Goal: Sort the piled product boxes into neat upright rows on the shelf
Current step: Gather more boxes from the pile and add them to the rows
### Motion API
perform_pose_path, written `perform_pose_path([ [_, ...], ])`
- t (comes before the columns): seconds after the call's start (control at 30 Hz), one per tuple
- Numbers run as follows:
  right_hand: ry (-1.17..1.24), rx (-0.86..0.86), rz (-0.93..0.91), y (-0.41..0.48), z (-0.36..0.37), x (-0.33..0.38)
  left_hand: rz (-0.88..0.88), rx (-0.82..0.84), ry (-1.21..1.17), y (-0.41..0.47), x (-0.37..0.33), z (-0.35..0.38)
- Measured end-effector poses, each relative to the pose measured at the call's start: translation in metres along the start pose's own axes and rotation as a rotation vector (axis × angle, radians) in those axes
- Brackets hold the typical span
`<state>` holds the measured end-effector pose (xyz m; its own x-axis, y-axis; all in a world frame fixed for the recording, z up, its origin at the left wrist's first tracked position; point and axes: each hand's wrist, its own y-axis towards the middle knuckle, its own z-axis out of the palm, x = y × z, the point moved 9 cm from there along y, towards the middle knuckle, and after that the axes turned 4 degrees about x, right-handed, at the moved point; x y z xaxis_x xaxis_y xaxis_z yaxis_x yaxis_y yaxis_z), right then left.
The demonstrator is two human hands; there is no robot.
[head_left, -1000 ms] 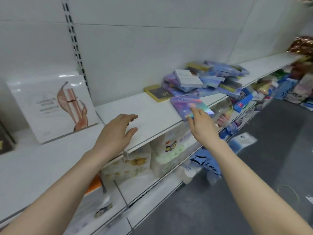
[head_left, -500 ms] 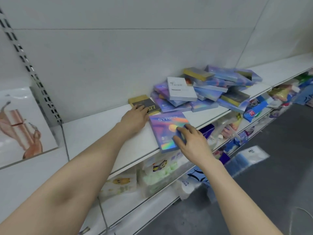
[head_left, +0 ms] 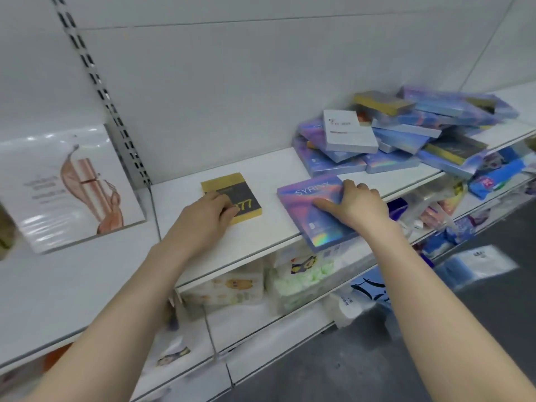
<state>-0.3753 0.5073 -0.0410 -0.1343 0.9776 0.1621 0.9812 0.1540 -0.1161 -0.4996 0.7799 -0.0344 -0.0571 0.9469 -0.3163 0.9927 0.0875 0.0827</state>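
A heap of flat product boxes (head_left: 406,140), mostly iridescent purple-blue with a white one (head_left: 348,132) on top, lies at the right of the white shelf (head_left: 269,236). A black and gold box (head_left: 240,192) lies flat apart from the heap; my left hand (head_left: 206,216) rests on its near left corner, fingers curled over it. A purple holographic box (head_left: 307,210) lies flat at the shelf's front edge, overhanging slightly. My right hand (head_left: 356,204) presses on its right side, thumb on the top face.
A white display card (head_left: 66,184) with a cosmetic picture leans on the wall at the left. A slotted metal upright (head_left: 95,82) runs up the back panel. Lower shelves hold tissue packs (head_left: 295,277) and assorted packets (head_left: 493,175). Grey floor lies at the right.
Both hands have drawn their boxes leftward away from the heap. The black and gold box now lies well clear of the pile, and the purple box has shifted with my right hand.
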Motion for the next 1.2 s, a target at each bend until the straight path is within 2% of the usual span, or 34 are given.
perform_pose_path([
  [0.13, 0.109, 0.081, 0.042, 0.007, 0.006, 0.002, -0.285, -0.118, -0.113, -0.001, 0.02, -0.006],
  [0.2, 0.165, 0.123, 0.032, 0.007, 0.003, 0.006, -0.41, -0.08, -0.117, 0.002, 0.021, 0.007],
  [0.3, 0.295, 0.11, 0.015, 0.009, -0.01, 0.008, -0.474, -0.061, -0.037, 0.012, 0.015, 0.018],
  [0.5, 0.85, 0.116, -0.126, 0.011, -0.021, 0.024, -0.415, -0.04, -0.325, 0.03, 0.001, 0.011],
  [0.6, 0.897, 0.08, -0.165, 0.008, -0.022, 0.036, -0.523, 0.048, -0.414, 0.028, 0.017, 0.021],
  [0.73, 0.87, 0.004, -0.158, 0.006, -0.021, 0.039, -0.527, 0.096, -0.47, 0.022, 0.034, 0.022],
  [0.9, 0.995, -0.039, -0.107, -0.013, -0.022, 0.036, -0.45, -0.088, -0.817, -0.006, 0.035, 0.009],
  [1.07, 1.026, -0.07, -0.16, -0.057, -0.022, 0.062, -0.405, -0.228, -1.091, -0.073, 0.056, -0.02],
  [1.2, 1.06, -0.048, -0.228, -0.102, -0.008, 0.105, -0.382, -0.325, -1.181, -0.15, 0.094, -0.049],
])
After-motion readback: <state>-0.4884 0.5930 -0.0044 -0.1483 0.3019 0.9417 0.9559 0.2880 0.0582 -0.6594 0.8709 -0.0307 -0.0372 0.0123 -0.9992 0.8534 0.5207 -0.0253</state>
